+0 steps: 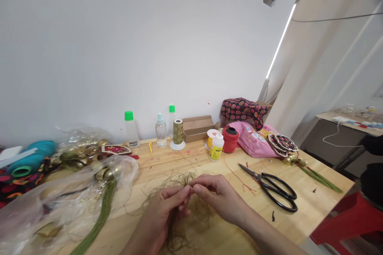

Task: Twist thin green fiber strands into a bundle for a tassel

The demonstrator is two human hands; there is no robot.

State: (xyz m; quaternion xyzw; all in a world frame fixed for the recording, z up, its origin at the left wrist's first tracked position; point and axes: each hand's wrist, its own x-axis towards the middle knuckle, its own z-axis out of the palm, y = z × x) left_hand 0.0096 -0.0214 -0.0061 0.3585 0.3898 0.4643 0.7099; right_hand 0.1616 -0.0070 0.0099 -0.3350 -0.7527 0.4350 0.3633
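Observation:
A bundle of loose olive-green thread (pixel 176 243) runs through the fingers of my left hand (pixel 167 211), which are closed round it. The bundle's frayed top (pixel 186 179) fans out above the fingertips, and stray strands curl over the wood on both sides. My right hand (pixel 218 197) meets the left at the fingertips, its thumb and forefinger pinched together at the bundle. What exactly lies in that pinch is too small to make out. To the right, black-handled scissors (pixel 275 191) lie on the table with their blades toward the upper left.
Along the wall stand a green-capped bottle (pixel 131 129), a clear bottle (pixel 160 132), an olive thread spool (pixel 178 132), a cardboard box (pixel 197 129), a yellow-labelled glue bottle (pixel 216 149) and a red spool (pixel 230 141). Plastic bags (pixel 68 195) with brass bells and a green tassel (pixel 100 223) lie left.

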